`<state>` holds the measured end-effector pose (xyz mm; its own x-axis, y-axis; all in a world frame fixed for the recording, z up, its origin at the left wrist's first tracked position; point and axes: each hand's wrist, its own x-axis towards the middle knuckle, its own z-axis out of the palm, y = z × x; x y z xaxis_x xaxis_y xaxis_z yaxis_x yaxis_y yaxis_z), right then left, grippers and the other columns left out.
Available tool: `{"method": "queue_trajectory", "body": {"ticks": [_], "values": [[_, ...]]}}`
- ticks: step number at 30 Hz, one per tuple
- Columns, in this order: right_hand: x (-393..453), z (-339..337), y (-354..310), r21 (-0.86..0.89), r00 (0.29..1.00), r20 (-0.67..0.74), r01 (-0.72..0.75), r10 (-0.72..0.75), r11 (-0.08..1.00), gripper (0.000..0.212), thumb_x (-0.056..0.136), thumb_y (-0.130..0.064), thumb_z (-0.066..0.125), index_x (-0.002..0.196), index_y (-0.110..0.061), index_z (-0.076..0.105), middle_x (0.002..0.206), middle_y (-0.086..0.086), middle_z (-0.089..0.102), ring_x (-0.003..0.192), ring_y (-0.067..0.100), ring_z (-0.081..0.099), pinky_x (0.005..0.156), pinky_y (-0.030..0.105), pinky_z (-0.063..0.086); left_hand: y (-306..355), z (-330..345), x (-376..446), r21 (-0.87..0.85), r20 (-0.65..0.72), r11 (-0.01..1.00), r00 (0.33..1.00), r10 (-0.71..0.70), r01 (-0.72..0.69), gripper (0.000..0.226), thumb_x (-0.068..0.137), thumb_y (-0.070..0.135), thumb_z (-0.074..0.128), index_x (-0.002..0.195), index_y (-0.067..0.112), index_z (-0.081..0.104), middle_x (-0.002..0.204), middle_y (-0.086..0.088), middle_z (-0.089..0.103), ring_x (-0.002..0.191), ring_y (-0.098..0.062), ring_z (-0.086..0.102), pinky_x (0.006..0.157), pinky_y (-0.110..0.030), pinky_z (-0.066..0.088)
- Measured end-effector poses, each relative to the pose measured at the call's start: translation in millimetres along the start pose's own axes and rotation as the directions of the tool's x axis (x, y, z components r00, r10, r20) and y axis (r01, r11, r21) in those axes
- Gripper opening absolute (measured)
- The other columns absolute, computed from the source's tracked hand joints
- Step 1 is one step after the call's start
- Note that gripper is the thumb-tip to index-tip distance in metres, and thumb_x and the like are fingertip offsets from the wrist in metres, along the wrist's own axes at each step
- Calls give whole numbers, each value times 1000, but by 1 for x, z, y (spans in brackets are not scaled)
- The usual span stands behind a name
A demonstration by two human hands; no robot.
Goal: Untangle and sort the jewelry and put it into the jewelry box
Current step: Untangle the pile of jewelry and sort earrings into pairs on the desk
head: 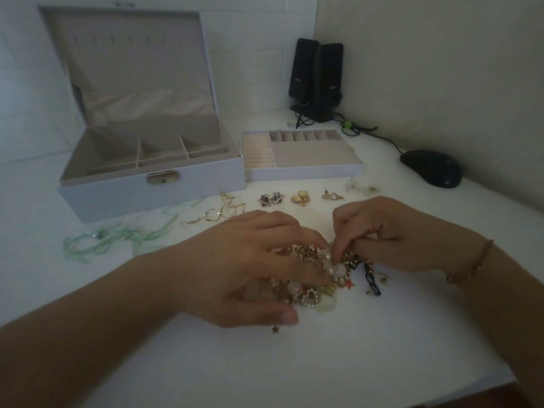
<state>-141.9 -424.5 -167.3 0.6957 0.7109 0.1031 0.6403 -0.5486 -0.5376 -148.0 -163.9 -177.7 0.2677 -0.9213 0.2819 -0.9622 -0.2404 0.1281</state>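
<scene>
White table (pixel 353 363), head view: tangled jewelry pile (pixel 312 278) of pearls, gold bits and a dark chain lies between both hands. Left hand (pixel 250 269) rests on the pile, fingers curled into it, pinching pearl beads. Right hand (pixel 379 234) has fingers curled, pinching a piece at the pile's top. Open jewelry box (pixel 150 184) stands behind left, its tray (pixel 303 169) beside it. 3 earring pairs (pixel 300 198), gold chain (pixel 217 213) and green ribbon (pixel 117 237) lie sorted near the box.
</scene>
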Motion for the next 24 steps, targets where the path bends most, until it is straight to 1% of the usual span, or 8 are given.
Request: {"method": "queue_trajectory", "body": {"ticks": [3, 7, 9, 11, 14, 18, 21, 24], "values": [[-1, -3, 2, -56, 996, -85, -5, 0, 998, 29, 82, -11, 52, 84, -31, 73, 71, -7, 57, 64, 10, 55, 59, 16, 39, 0, 0, 0, 2, 14, 1000, 1000, 16, -16, 45, 88, 51, 58, 122, 22, 66, 138, -1, 52, 123, -21, 49, 98, -40, 41], [-2, -7, -1, 10, 986, -167, -7, 8, 1000, 28, 82, -5, 52, 84, -23, 74, 65, -5, 54, 59, 12, 49, 58, 18, 38, -5, 0, -3, -13, -38, 1000, 999, 14, -14, 40, 87, 49, 61, 107, 15, 72, 130, -4, 59, 116, -24, 55, 94, -41, 43], [-5, -10, -11, 9, 991, -134, 24, -23, 1000, 25, 81, -11, 52, 79, -22, 74, 63, -7, 55, 57, 10, 50, 58, 17, 38, -5, 2, -4, -17, -52, 1000, 999, 14, -15, 40, 86, 48, 63, 104, 14, 72, 127, -4, 61, 113, -24, 57, 92, -40, 44], [-8, -11, -25, -59, 998, -26, 55, -56, 997, 19, 79, -15, 58, 76, -23, 74, 63, -10, 55, 56, 7, 51, 56, 16, 38, -4, 2, -5, -31, -63, 999, 998, 17, -19, 38, 86, 46, 64, 101, 12, 73, 124, -3, 63, 109, -23, 58, 89, -39, 45], [-13, -5, -38, -311, 995, 87, 74, -49, 947, 10, 79, -29, 65, 78, -32, 74, 67, -15, 58, 56, 1, 52, 53, 19, 44, -4, 1, -4, -48, -69, 999, 997, 22, -25, 36, 85, 45, 66, 97, 12, 73, 117, -2, 65, 105, -23, 59, 86, -38, 46], [-22, 4, -39, -473, 1000, -23, -5, -7, 881, 22, 77, -52, 55, 78, -40, 73, 72, -18, 65, 61, -1, 60, 54, 29, 54, -5, 1, -5, -60, -86, 998, 996, 26, -31, 32, 84, 42, 68, 95, 13, 73, 111, -1, 67, 102, -24, 59, 85, -38, 46], [-23, 7, -36, -490, 994, -113, -68, 14, 869, 28, 76, -59, 52, 76, -41, 73, 69, -19, 63, 60, -1, 59, 53, 26, 52, -5, 1, -6, -67, -95, 997, 995, 25, -31, 30, 83, 40, 70, 94, 13, 73, 110, -1, 67, 101, -23, 59, 85, -37, 46], [-20, 5, -37, -458, 980, -124, -196, 156, 867, 30, 74, -68, 52, 84, -46, 71, 67, -21, 55, 64, -2, 54, 60, 16, 41, -6, 1, -6, -63, -107, 997, 994, 25, -32, 28, 84, 39, 70, 94, 13, 73, 109, -1, 67, 100, -22, 59, 85, -37, 47]]}}
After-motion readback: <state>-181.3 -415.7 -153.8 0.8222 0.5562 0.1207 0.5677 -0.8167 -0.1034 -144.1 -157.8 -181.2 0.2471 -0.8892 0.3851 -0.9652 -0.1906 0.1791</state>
